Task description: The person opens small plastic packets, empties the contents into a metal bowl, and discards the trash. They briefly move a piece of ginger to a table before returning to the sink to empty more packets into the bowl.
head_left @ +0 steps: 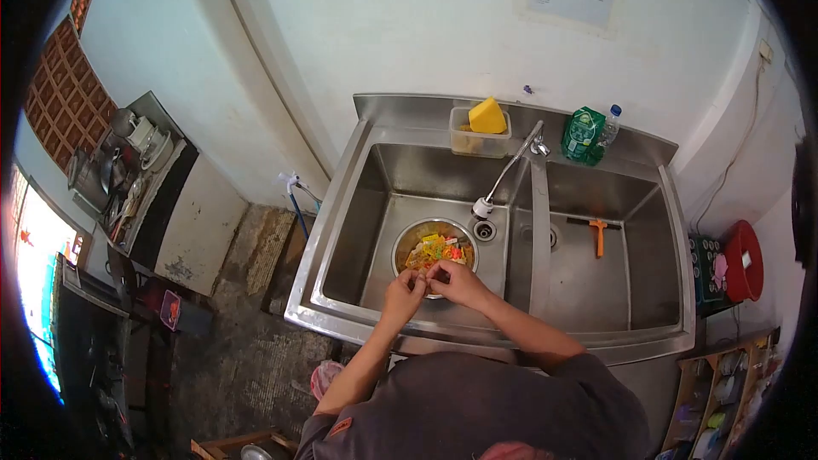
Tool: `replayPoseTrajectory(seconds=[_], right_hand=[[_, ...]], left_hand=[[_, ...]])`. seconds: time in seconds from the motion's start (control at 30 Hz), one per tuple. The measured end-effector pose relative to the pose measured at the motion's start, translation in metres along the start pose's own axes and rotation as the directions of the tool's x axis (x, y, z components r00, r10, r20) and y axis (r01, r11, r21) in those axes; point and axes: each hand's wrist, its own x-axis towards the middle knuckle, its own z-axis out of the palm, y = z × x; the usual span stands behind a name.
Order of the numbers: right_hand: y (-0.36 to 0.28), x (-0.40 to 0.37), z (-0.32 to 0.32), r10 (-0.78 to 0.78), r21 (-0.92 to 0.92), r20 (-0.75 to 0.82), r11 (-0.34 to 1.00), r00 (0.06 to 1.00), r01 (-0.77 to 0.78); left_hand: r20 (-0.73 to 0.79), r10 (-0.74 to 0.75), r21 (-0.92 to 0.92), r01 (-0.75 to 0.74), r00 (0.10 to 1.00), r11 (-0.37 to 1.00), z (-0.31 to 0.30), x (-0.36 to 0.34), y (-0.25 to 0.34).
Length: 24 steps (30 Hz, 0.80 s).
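A round metal bowl (411,238) with colourful yellow, orange and green pieces stands in the left basin of a steel double sink (341,230). My left hand (404,290) and my right hand (456,279) meet over the bowl's near rim, fingers pinched together on something small that I cannot make out. The tap's spout (484,206) hangs just beyond the bowl, near the drain (485,230).
A clear tub with a yellow sponge (486,116) sits on the sink's back ledge, beside a green pouch (583,134) and a bottle (610,122). An orange-handled tool (600,237) lies in the right basin. A red container (743,261) stands right; cluttered shelves (128,170) left.
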Motion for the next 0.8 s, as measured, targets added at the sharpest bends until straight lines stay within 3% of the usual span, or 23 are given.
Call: replayPoseTrajectory(seconds=[0.07, 0.23, 0.3, 0.33, 0.5, 0.63, 0.73, 0.8], right_hand=[[0.0, 0.002, -0.001, 0.004, 0.158, 0.021, 0.987, 1.0, -0.007], [-0.004, 0.002, -0.004, 0.011, 0.155, 0.076, 0.988, 0.997, -0.022], [-0.008, 0.002, -0.006, 0.002, 0.15, 0.088, 0.989, 0.996, -0.015], [-0.009, 0.001, -0.007, -0.003, 0.149, 0.107, 0.989, 0.994, -0.013], [-0.007, 0.003, -0.009, -0.041, 0.168, 0.13, 0.986, 0.991, 0.019], [-0.005, 0.006, -0.011, 0.007, 0.248, 0.186, 0.967, 0.983, -0.054], [-0.001, 0.005, -0.009, 0.025, 0.253, 0.17, 0.965, 0.985, -0.068], [0.004, 0.006, -0.004, 0.046, 0.261, 0.101, 0.963, 0.994, -0.071]], left_hand=[[0.008, -0.009, -0.028, 0.009, 1.0, 1.0, -0.001, 0.001, 0.002], [0.039, 0.034, 0.007, -0.035, 0.999, 0.999, -0.002, 0.001, -0.005], [0.081, -0.028, -0.251, 0.048, 0.996, 0.967, -0.001, 0.001, -0.003], [0.082, -0.035, -0.25, 0.054, 0.996, 0.967, -0.002, 0.0, -0.002], [0.102, 0.006, -0.185, 0.013, 0.995, 0.983, -0.003, 0.0, -0.001], [0.101, 0.007, -0.152, 0.009, 0.995, 0.988, -0.002, -0.003, -0.001], [0.08, 0.066, -0.032, -0.064, 0.995, 0.997, -0.001, -0.004, -0.003], [-0.003, 0.224, 0.07, -0.223, 0.975, 0.972, 0.0, -0.006, 0.001]])
